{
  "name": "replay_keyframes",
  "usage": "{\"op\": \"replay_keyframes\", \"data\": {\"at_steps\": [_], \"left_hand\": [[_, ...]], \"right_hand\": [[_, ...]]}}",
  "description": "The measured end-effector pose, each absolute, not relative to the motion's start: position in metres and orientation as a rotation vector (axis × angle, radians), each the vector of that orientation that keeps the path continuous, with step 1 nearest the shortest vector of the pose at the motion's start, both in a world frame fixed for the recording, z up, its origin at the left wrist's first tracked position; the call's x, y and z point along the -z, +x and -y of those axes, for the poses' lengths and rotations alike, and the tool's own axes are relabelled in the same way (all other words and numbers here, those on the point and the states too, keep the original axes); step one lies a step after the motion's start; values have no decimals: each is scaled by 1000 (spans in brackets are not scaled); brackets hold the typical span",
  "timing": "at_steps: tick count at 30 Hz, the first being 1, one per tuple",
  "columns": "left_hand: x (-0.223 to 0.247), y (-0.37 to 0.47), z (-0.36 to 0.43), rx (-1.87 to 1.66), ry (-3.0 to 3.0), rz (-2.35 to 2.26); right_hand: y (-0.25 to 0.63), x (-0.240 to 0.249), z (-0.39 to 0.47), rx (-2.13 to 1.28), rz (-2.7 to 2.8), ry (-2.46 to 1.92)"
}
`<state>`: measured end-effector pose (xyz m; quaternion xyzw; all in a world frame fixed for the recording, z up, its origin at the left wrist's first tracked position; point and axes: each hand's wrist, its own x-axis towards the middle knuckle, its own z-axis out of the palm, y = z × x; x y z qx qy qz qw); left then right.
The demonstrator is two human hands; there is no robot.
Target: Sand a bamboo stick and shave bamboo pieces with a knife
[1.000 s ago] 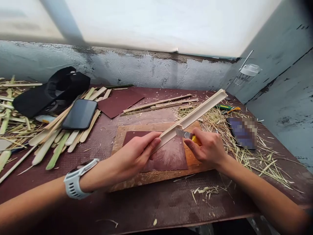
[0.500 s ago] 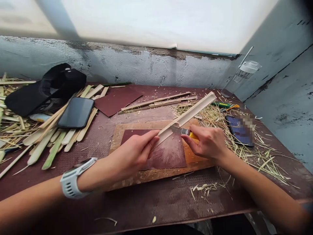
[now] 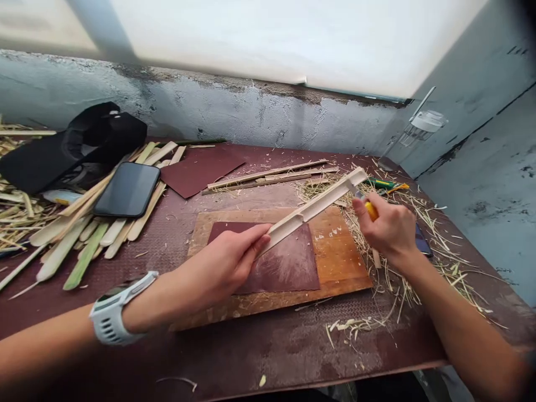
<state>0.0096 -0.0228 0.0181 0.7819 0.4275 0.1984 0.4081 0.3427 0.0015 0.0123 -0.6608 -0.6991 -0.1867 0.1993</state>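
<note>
Split wooden strip (image 3: 316, 209), slanted above a sandpaper sheet (image 3: 285, 268) and a wooden board (image 3: 347, 259), its near end pinched between thumb and fingers of the left hand (image 3: 228, 257). At its far end, a yellow-handled knife (image 3: 371, 210), gripped in curled fingers of the right hand (image 3: 389, 226). Farther out, shavings (image 3: 456, 279) and, at left, a phone (image 3: 127, 190) lying on flat wood pieces (image 3: 86, 240).

1. Two hands here: left hand (image 3: 234, 251), right hand (image 3: 389, 228).
2. One knife (image 3: 371, 210), one grooved strip (image 3: 322, 206), one watch (image 3: 119, 314)!
3. Two phones: left-side phone (image 3: 127, 190), partly hidden phone (image 3: 422, 243).
4. Two sheets, front sheet (image 3: 285, 259) and back sheet (image 3: 201, 169); one board (image 3: 343, 251).
5. One black cap (image 3: 36, 159).
6. Shavings (image 3: 448, 273)? Too tangled to count!
</note>
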Motion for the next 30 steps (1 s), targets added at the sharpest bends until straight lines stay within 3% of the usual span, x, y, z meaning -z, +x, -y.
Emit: {"op": "replay_keyframes", "data": {"at_steps": [13,30], "left_hand": [[-9,9,24,-483,2212,-1174],[-1,7,26,-323,2348,-1066]], "right_hand": [[309,6,21,247,2284,-1602],[298,9,29,469,2415,-1373]]}}
